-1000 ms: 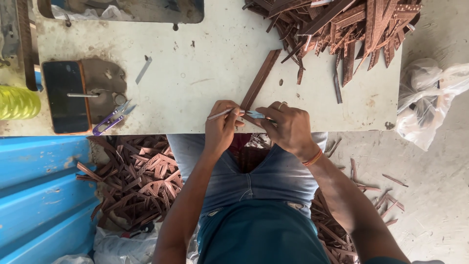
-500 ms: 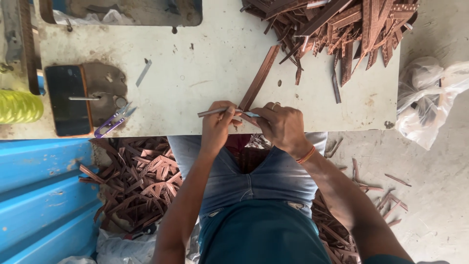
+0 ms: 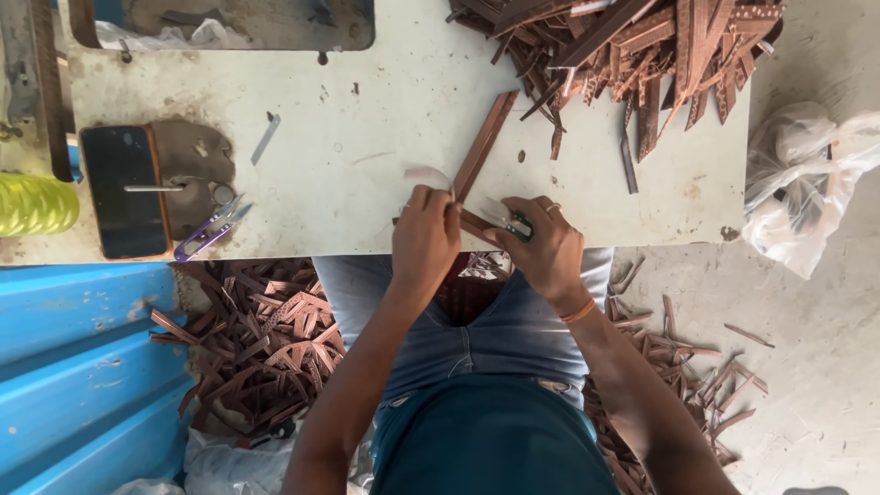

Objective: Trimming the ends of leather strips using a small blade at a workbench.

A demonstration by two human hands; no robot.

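My left hand (image 3: 426,236) pinches the near end of a long brown strip (image 3: 483,145) that lies slanted on the pale table (image 3: 367,156). A pale blurred sliver shows just above its fingers. My right hand (image 3: 543,247) rests beside it at the table's front edge, closed on a small green-handled cutter (image 3: 520,225), with a ring on one finger and an orange band on the wrist. The two hands almost touch over the strip's end.
A heap of brown strips (image 3: 660,50) fills the table's far right. At the left lie a dark phone (image 3: 124,188), purple thread snips (image 3: 211,231) and a yellow spool (image 3: 32,203). Brown scraps (image 3: 266,335) litter the floor; a plastic bag (image 3: 807,183) sits at right.
The thin pale sliver held level between both hands is no longer stretched out. My left hand has moved up onto the brown strip's end; my right hand has shifted slightly right.
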